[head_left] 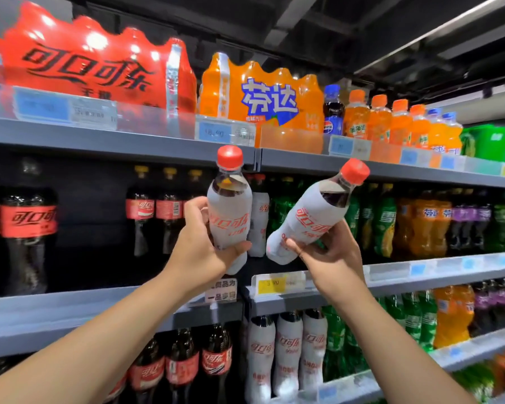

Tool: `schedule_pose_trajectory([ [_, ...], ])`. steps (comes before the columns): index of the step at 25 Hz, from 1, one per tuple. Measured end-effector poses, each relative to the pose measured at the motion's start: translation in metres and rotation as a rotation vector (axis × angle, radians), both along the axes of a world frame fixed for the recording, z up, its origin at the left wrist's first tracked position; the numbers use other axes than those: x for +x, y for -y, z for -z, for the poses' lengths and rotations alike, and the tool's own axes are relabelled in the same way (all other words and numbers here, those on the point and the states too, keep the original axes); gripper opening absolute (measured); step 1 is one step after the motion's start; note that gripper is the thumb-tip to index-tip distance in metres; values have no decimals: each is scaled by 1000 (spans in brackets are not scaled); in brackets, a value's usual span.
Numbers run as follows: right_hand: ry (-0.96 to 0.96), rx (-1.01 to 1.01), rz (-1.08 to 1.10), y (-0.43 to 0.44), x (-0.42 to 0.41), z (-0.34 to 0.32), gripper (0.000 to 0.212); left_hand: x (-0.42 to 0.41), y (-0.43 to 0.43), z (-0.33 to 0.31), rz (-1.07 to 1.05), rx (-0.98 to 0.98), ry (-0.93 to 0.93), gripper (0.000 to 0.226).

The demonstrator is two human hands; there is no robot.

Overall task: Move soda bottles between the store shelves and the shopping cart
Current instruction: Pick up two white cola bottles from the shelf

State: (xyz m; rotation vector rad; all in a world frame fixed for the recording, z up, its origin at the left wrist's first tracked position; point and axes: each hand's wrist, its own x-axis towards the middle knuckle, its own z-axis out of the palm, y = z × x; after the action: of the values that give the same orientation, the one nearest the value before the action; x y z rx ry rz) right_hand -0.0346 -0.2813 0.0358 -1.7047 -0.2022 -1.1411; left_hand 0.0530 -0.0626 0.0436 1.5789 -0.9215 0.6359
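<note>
Only the head camera here, so: two small cola bottles with white wraparound labels, red script and red caps, dark soda showing at the shoulders, both held up in front of the shelving. The left hand (pixel 199 246) has its fingers and thumb curled round the lower half of the upright cola bottle (pixel 229 208), whose cap sits right in front of the upper shelf edge (pixel 129 141). The right hand (pixel 330 252) grips the bottom end of the tilted cola bottle (pixel 306 220), which leans cap-up toward the right. The two bottles are near each other but not touching, and neither one rests on a shelf. Behind them it's grey metal store shelving with clear price-tag strips, a dark back panel and a black ceiling (pixel 333 30) with beams overhead. The top shelf holds a red shrink-wrapped cola multipack (pixel 85 62), an orange soda multipack (pixel 263 97), one blue-capped Pepsi bottle (pixel 333 115), a row of orange soda bottles (pixel 379 121) and a green pack (pixel 493 141) at the far right. On the middle shelf (pixel 70 310) there are big dark cola bottles with red-and-black labels (pixel 27 228) on the left, one more white-label bottle (pixel 260 217) standing between the two held ones, then green soda bottles (pixel 286 211), with orange and purple ones further right. A yellow price tag (pixel 271 285) is clipped to that shelf edge. Below that stand three white-label cola bottles (pixel 286 354) side by side, with red-label colas to their left and green bottles to their right.
</note>
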Motion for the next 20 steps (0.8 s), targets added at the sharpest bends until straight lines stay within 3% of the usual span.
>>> schedule_pose_trajectory([
  [4,-54,1,-95,28,35,4,61,20,17,0,-49,160,-4,77],
  [9,-246,-191,-142,60,58,14,64,38,27,4,-161,387,-38,65],
  [14,-401,-285,-70,73,75,5,48,48,41,3,-287,454,-111,63],
  [17,-454,-351,-59,76,89,-5,41,55,45,-5,-313,547,-156,42],
  [20,-496,-365,-114,71,101,-11,53,59,51,-8,-319,527,-238,71],
])
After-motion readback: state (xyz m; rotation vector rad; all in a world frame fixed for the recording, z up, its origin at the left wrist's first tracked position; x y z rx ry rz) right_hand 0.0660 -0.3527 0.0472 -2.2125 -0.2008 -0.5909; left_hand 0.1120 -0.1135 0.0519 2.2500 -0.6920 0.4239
